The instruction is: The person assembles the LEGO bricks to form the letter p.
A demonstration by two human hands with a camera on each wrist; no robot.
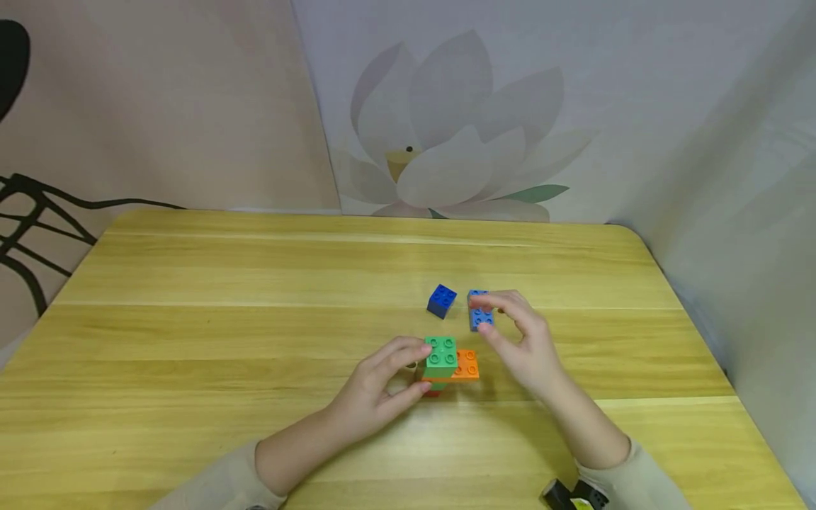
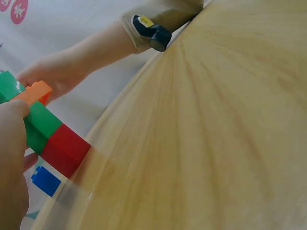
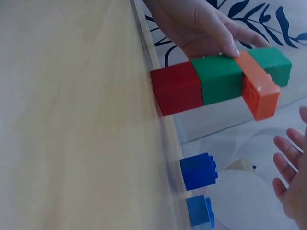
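A stack of toy building bricks (image 1: 441,360) stands on the table: red at the base, then green, a flat orange brick jutting out to the right, and a green one on top. My left hand (image 1: 382,379) holds its left side between thumb and fingers, as the right wrist view also shows with the thumb at the orange brick (image 3: 259,81). My right hand (image 1: 525,336) hovers with spread, bent fingers, overlapping the light blue brick (image 1: 482,319) in the head view. Nothing shows between these fingers in the right wrist view. A dark blue brick (image 1: 441,302) sits left of the light blue one.
The wooden table (image 1: 223,340) reaches back to a curtain (image 1: 459,127) printed with a large flower. A black wrist camera (image 1: 574,494) is strapped at the right sleeve.
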